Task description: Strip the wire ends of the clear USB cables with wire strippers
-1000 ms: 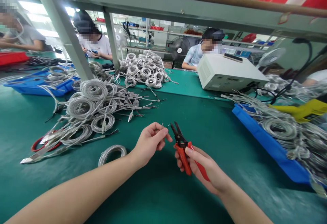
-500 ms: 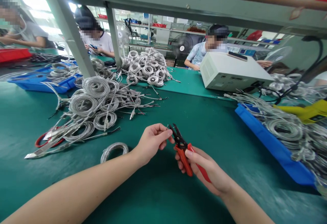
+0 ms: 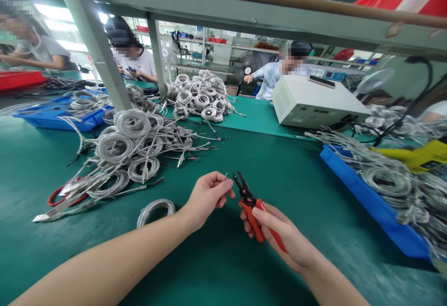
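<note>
My left hand [image 3: 206,196] is closed in a pinch on a thin wire end [image 3: 225,176] that sticks up just past my fingertips. The cable's coil [image 3: 154,210] lies on the green mat beside my left forearm. My right hand [image 3: 279,234] grips the red handles of a wire stripper [image 3: 252,206]. Its black jaws stand slightly apart, right next to the wire tip.
A heap of coiled silvery cables [image 3: 132,150] lies at left, a second pile [image 3: 199,96] further back. A blue tray [image 3: 370,203] of cables lines the right. A white box unit [image 3: 314,103] and yellow tool [image 3: 415,156] stand behind it. Other people sit across the bench.
The stripper jaws closed in on the wire tip half a second ago and now sit a little apart from it. Both hands stayed in nearly the same place.
</note>
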Available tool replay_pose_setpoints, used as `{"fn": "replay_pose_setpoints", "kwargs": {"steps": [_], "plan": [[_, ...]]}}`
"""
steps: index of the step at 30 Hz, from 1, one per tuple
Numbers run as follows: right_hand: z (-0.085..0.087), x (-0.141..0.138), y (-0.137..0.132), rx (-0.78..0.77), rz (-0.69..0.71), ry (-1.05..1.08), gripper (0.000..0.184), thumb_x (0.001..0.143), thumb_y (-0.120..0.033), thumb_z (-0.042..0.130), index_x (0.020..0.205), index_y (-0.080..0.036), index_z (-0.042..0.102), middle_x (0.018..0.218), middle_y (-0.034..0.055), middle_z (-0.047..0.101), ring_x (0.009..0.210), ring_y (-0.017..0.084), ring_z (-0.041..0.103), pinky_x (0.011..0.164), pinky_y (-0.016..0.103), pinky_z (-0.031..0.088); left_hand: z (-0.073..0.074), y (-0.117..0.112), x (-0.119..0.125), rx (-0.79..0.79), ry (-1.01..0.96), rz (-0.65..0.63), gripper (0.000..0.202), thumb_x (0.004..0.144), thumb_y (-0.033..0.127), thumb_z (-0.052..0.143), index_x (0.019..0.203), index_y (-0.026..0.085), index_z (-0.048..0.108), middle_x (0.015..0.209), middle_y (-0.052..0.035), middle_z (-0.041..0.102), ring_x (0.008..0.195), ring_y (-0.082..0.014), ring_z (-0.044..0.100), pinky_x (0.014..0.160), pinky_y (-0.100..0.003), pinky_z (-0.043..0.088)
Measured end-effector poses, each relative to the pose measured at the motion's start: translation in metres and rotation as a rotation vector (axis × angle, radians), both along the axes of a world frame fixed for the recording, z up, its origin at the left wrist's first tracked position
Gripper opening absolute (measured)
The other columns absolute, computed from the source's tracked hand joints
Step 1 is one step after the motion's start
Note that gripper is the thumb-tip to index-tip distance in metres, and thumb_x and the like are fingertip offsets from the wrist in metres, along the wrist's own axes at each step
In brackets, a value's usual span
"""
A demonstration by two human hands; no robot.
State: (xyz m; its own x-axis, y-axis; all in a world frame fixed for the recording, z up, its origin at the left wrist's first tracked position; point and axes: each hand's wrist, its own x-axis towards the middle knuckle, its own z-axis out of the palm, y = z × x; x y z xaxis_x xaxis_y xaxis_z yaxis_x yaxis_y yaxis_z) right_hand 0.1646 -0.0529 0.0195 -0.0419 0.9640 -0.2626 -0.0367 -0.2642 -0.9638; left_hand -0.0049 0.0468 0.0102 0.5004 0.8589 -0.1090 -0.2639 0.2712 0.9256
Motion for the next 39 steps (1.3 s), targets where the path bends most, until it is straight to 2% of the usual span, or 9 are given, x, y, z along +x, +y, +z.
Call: {"fn": "replay_pose_setpoints", "kwargs": {"steps": [2,7,11,15,20,25,29,33,39], "plan": [[-0.002,0.003,0.002,0.068,-0.027,-0.240,0.039,0.087,-0.054,0.060,0.107,-0.020,0.063,0.095,0.0083,0.067,0.085,0.025,0.063,0.076,0.039,0.049,0.000,0.000,0.000,-0.001,-0.008,0.000,0.033,0.075,0.042,0.076,0.076,0.017,0.055,0.064,-0.0009,0.065,0.042,-0.0048,0.042,0.043,-0.019,0.023],[-0.015,0.013,0.006,0.231,-0.147,-0.884,0.052,0.084,-0.046,0.067,0.127,-0.021,0.053,0.125,0.0147,0.060,0.114,0.035,0.058,0.097,0.052,0.044,-0.002,-0.002,-0.001,0.018,-0.079,-0.055,0.029,0.076,0.038,0.078,0.086,0.013,0.065,0.072,-0.0038,0.066,0.052,-0.0067,0.048,0.048,-0.020,0.030],[-0.024,0.016,0.008,0.247,-0.114,-1.100,0.054,0.081,-0.042,0.070,0.128,-0.019,0.055,0.126,0.0168,0.061,0.117,0.039,0.056,0.098,0.058,0.042,-0.005,-0.003,0.001,0.031,-0.048,-0.085,0.028,0.077,0.037,0.076,0.088,0.012,0.070,0.076,-0.0059,0.067,0.057,-0.0090,0.052,0.051,-0.022,0.036],[-0.031,0.016,0.009,0.293,-0.063,-1.158,0.055,0.079,-0.037,0.073,0.128,-0.018,0.057,0.125,0.0170,0.063,0.119,0.039,0.055,0.100,0.058,0.041,-0.005,-0.004,0.004,0.077,0.088,-0.108,0.031,0.077,0.040,0.074,0.090,0.012,0.072,0.076,-0.0063,0.068,0.057,-0.0107,0.054,0.048,-0.022,0.037],[-0.034,0.017,0.009,0.335,-0.074,-1.034,0.048,0.078,-0.033,0.073,0.122,-0.019,0.063,0.128,0.0157,0.062,0.124,0.037,0.052,0.106,0.057,0.038,-0.004,-0.006,0.004,0.060,0.148,-0.154,0.029,0.079,0.039,0.072,0.091,0.014,0.065,0.079,-0.0071,0.072,0.050,-0.0085,0.053,0.042,-0.019,0.030],[-0.024,0.008,0.010,0.347,-0.156,-0.444,0.022,0.089,-0.033,0.061,0.105,-0.022,0.071,0.109,0.0089,0.070,0.100,0.025,0.065,0.092,0.042,0.050,-0.002,-0.009,0.004,0.070,0.168,-0.197,0.028,0.077,0.039,0.074,0.077,0.013,0.063,0.063,-0.0018,0.067,0.041,-0.0054,0.047,0.038,-0.017,0.030],[-0.021,0.000,0.011,0.286,-0.191,-0.121,0.016,0.085,-0.036,0.068,0.088,-0.022,0.077,0.086,0.0035,0.070,0.082,0.019,0.065,0.079,0.033,0.050,-0.004,-0.011,0.005,0.075,0.161,-0.246,0.028,0.076,0.039,0.075,0.076,0.012,0.064,0.064,-0.0027,0.067,0.044,-0.0078,0.053,0.038,-0.017,0.036],[-0.024,-0.002,0.011,0.239,-0.214,-0.001,0.018,0.081,-0.038,0.074,0.083,-0.021,0.078,0.079,0.0021,0.069,0.069,0.015,0.060,0.068,0.029,0.048,-0.006,-0.011,0.005,0.054,0.148,-0.307,0.027,0.073,0.036,0.077,0.080,0.012,0.065,0.069,-0.0040,0.070,0.051,-0.0111,0.061,0.039,-0.017,0.040],[-0.024,-0.003,0.010,0.244,-0.214,0.022,0.022,0.079,-0.042,0.077,0.078,-0.020,0.075,0.078,0.0027,0.070,0.067,0.015,0.062,0.065,0.029,0.048,-0.008,-0.011,0.003,-0.002,0.156,-0.452,0.027,0.075,0.036,0.077,0.079,0.011,0.068,0.071,-0.0050,0.070,0.054,-0.0110,0.062,0.042,-0.018,0.044]]}}
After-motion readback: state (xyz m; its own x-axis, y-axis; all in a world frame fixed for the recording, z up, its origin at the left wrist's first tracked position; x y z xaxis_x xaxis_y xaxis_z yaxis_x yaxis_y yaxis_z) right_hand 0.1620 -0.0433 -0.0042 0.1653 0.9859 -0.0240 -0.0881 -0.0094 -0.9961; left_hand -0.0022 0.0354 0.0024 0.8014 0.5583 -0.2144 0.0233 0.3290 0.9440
